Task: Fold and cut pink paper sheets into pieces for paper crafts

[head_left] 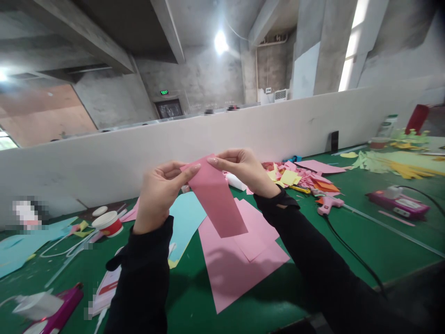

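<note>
A strip of pink paper [219,199] is held up in front of me, its lower end hanging toward the table. My left hand [158,192] pinches its upper left corner between thumb and fingers. At the upper right corner, my right hand [243,169] grips the same strip with the thumb on the near face. Below the strip lie larger pink paper sheets [225,278], overlapping each other on the green table. A light blue sheet [187,218] lies just left of them, partly behind my left hand.
Pink and yellow paper scraps [288,176] pile up at the right. Near them lie a pink glue gun [328,204] with a black cord and a purple power strip [399,204]. A paper cup [108,224] stands left. A white partition [86,171] bounds the green table [264,306].
</note>
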The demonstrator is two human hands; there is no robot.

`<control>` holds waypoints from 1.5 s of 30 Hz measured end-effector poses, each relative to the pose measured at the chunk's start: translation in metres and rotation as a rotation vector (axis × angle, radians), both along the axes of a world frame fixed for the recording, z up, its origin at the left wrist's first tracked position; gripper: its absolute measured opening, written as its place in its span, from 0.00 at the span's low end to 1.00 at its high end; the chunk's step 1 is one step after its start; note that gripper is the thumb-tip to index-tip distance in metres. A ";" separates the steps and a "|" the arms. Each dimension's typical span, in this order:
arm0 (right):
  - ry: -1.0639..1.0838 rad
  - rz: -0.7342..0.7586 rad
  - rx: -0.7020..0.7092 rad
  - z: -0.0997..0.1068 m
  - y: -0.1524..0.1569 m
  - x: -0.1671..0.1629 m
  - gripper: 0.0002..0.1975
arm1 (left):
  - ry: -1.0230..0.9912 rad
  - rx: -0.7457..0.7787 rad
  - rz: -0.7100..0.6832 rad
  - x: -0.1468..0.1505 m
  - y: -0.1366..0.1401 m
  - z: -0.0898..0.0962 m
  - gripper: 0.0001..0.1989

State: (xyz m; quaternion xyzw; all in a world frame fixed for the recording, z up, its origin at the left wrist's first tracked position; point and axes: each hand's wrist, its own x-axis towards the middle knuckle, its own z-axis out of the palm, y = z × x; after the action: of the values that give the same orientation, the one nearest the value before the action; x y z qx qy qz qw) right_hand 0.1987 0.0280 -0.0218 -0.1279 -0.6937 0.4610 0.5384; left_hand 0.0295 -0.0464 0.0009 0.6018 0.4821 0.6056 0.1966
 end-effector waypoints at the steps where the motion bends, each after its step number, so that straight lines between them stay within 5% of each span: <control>1: 0.010 -0.001 0.001 0.000 -0.001 0.000 0.18 | -0.002 0.004 0.008 0.001 -0.001 0.000 0.12; 45: 0.017 -0.025 0.005 0.002 -0.001 0.001 0.18 | 0.005 -0.015 -0.008 0.000 0.001 0.000 0.14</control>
State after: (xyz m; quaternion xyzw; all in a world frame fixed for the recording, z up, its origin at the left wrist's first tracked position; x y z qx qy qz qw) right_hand 0.1996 0.0273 -0.0201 -0.1313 -0.6885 0.4535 0.5505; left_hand 0.0292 -0.0456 0.0007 0.6036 0.4847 0.5998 0.2021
